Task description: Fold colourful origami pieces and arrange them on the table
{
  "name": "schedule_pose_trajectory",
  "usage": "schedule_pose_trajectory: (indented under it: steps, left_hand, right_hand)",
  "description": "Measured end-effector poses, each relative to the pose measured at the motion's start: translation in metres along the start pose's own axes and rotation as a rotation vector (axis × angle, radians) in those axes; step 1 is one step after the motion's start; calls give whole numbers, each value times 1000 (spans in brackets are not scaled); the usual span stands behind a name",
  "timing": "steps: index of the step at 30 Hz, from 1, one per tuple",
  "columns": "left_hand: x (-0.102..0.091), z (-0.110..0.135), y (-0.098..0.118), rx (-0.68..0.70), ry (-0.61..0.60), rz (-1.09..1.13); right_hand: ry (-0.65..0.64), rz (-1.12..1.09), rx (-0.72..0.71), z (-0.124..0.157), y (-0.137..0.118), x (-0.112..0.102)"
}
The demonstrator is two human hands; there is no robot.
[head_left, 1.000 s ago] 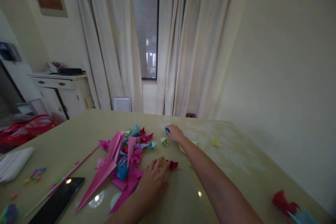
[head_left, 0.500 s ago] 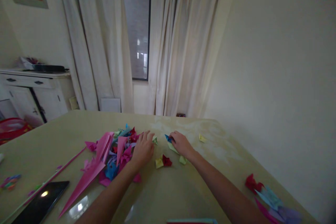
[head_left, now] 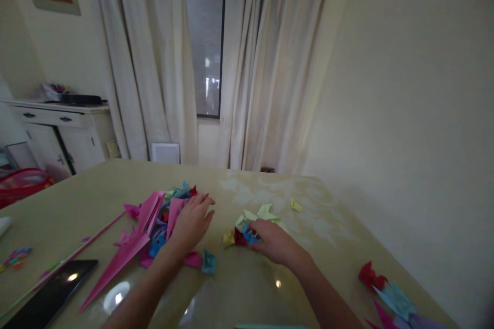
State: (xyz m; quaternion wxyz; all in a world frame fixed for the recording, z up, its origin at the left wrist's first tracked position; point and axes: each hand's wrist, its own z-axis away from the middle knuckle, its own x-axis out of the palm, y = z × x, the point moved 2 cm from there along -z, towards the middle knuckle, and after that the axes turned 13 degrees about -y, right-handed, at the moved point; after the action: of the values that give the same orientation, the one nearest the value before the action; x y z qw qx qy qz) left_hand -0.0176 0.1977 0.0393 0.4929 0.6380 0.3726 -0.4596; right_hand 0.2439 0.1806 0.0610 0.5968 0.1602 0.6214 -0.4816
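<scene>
My left hand (head_left: 191,222) lies flat, fingers spread, on a heap of folded paper pieces (head_left: 160,226) in pink, blue and red on the beige table (head_left: 239,288). My right hand (head_left: 272,240) rests palm down on a small cluster of red, blue, yellow and pale green paper pieces (head_left: 247,226), fingers curled over them. A teal folded piece (head_left: 209,262) lies between my forearms. A long pink paper plane (head_left: 116,262) sticks out of the heap toward me.
A black phone (head_left: 50,293) lies at the near left beside a thin pink stick (head_left: 77,252). More folded pieces in red and pale blue (head_left: 382,288) sit at the near right. One yellow piece (head_left: 296,205) lies alone farther back. A white cabinet (head_left: 62,133) stands left, curtains behind.
My right hand has drawn back toward me, sweeping the scattered small pieces together into one cluster. My left hand has slid a little left over the heap.
</scene>
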Motion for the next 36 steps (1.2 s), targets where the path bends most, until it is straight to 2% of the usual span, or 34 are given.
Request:
schedule_pose_trajectory:
  steps: [2,5,7,9,12,15,19,22,24,26,28,32,36]
  left_hand:
    - [-18,8,-24,-108,14,-27]
    - [-32,13,-50,-192,-58,-4]
    - [-40,13,-55,-188,-109,45]
    - [-49,12,-51,-141,-135,105]
    - [-66,14,-28,-28,-128,193]
    - [-73,21,14,134,-95,365]
    - [-64,33,72,371,-109,784]
    - [-52,31,84,427,-173,845]
    - [-44,22,70,348,-150,660]
    - [-38,11,42,174,-56,359]
    - [-32,4,9,14,19,157]
    - [-19,4,-46,-156,6,-30]
    - [-11,6,-66,-164,-60,-83]
  right_hand:
    - [12,-23,-17,4,-5,-6]
    - [69,-49,-24,11,-11,-19]
    - [103,-64,-31,17,-14,-28]
    - [136,-84,-49,23,-17,-34]
    - [192,-139,-78,33,-26,-39]
    - [264,-223,-146,38,-41,-37]
    - [294,-220,-202,37,-56,-30]
    - [277,-166,-175,38,-57,-31]
    - [261,-136,-167,43,-53,-37]
    - [238,-83,-118,52,-45,-48]
    - [223,1,-2,67,-32,-62]
    - [307,190,341,113,7,-87]
    - [532,336,761,173,31,-106]
